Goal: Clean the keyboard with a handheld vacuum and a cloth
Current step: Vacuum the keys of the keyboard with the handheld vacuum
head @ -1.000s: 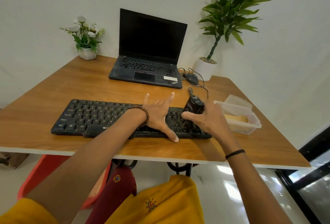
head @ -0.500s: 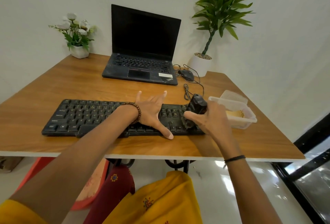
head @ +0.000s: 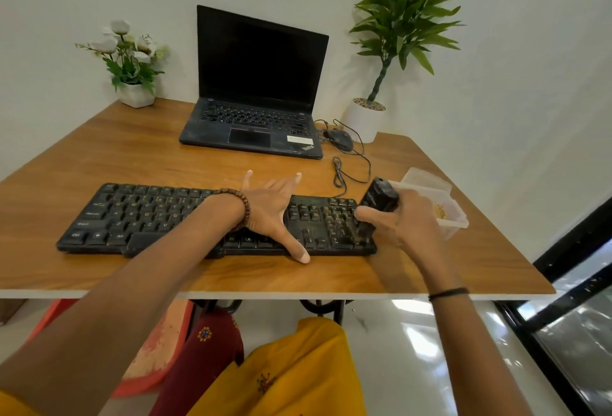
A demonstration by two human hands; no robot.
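A black keyboard (head: pixel 139 217) lies along the front of the wooden desk (head: pixel 132 150). My left hand (head: pixel 268 210) presses flat on its middle-right part, fingers spread, thumb over the front edge. My right hand (head: pixel 400 220) grips a small black handheld vacuum (head: pixel 379 198), whose lower end sits on the keys at the keyboard's right end. A yellowish cloth (head: pixel 442 210) shows inside a clear plastic box (head: pixel 457 227) just right of that hand.
An open black laptop (head: pixel 255 111) stands behind the keyboard. A black mouse (head: pixel 341 139) with a looped cable (head: pixel 347 170) lies to its right. A white flower pot (head: pixel 135 94) and a potted plant (head: pixel 366 119) mark the back corners. The desk's front edge is near.
My right hand has slid the vacuum rightward along the keys to the keyboard's right end. My left hand stays pressed in place. The camera view has shifted slightly.
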